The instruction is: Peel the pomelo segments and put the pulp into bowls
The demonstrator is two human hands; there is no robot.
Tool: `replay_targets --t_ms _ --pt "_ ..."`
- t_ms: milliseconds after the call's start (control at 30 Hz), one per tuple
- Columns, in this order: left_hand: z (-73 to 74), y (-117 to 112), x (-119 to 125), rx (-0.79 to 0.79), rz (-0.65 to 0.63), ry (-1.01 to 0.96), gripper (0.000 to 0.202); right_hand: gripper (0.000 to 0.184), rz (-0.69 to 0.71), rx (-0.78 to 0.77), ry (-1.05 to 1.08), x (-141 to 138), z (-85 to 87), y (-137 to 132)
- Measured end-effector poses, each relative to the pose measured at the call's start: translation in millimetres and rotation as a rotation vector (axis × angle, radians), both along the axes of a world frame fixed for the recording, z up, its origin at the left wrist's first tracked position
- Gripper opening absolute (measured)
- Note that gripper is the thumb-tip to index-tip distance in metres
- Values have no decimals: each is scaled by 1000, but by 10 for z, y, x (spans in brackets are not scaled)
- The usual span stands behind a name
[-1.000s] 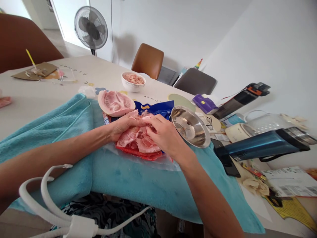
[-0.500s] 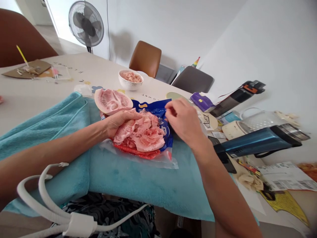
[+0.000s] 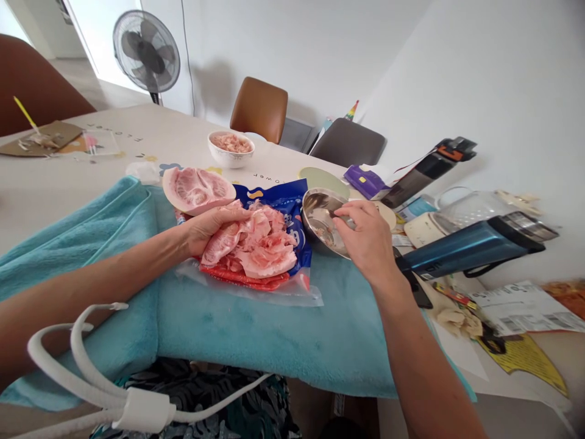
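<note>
My left hand (image 3: 208, 228) is closed around a pink pomelo segment (image 3: 221, 245), just over the left side of a heap of torn pomelo membranes (image 3: 269, 247). The heap lies on a blue and red plastic bag (image 3: 299, 190). Behind my left wrist rests a pomelo half (image 3: 197, 190), its hollowed pink inside facing up. My right hand (image 3: 368, 241) is over a metal bowl (image 3: 315, 204), thumb and fingertips pinched together. Whatever they hold, if anything, is too small to make out. Small scraps lie in the bowl.
A white bowl of pomelo flesh (image 3: 231, 146) stands farther back. A teal towel (image 3: 256, 341) covers the near table. On the right are a blue bottle (image 3: 475, 253), a dark bottle (image 3: 425, 171) and a purple packet (image 3: 367, 181). A white cable (image 3: 141, 410) hangs in front.
My right hand has moved right, from the bag's edge to over the metal bowl, which now shows. My left hand keeps its hold on the pomelo segment. The view has shifted slightly.
</note>
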State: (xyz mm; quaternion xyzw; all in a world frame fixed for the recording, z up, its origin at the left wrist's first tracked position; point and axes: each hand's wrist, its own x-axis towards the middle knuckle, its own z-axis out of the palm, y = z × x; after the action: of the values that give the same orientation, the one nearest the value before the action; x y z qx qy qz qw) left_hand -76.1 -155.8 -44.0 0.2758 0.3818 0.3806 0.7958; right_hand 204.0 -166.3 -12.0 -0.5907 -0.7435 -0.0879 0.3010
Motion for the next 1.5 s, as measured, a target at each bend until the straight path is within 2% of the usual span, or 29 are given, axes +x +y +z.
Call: replay_targets --t_ms 167,267,333,500,667,767,867,1067,1233,1333,1400,1500 --pt "-25 9 -4 -24 -20 -15 12 20 64 34 30 -344 -68 -139" --pt "-47 16 -13 -47 -30 -37 7 23 196 -85 -42 -607 -165 -245" --pt "-60 20 -21 -52 -44 -42 3 24 233 -145 -167 -745 -236 -280" --pt "-83 25 -33 4 -84 -35 11 22 177 -200 -442 -895 -357 -250" --pt "-99 26 -34 40 -91 -26 19 17 98 -270 -464 -903 -395 -204" --pt "-92 20 -29 44 -82 -30 19 16 103 -334 -419 -891 -375 -187" --pt "-68 11 -20 39 -65 -21 16 12 136 -397 -275 -857 -320 -187" --pt "-33 -1 -11 14 -65 8 11 8 244 -473 291 -713 -227 -260" --pt "-25 -18 -11 58 -57 5 11 3 276 -563 671 -646 -216 -274" --pt "-18 -31 -9 79 -46 -16 7 7 333 -640 905 -659 -199 -262" --pt "-18 -33 -8 76 -49 -21 5 12 348 -705 1005 -670 -184 -257" --pt "-36 -21 -14 69 -57 -21 8 13 332 -732 1049 -671 -176 -251"
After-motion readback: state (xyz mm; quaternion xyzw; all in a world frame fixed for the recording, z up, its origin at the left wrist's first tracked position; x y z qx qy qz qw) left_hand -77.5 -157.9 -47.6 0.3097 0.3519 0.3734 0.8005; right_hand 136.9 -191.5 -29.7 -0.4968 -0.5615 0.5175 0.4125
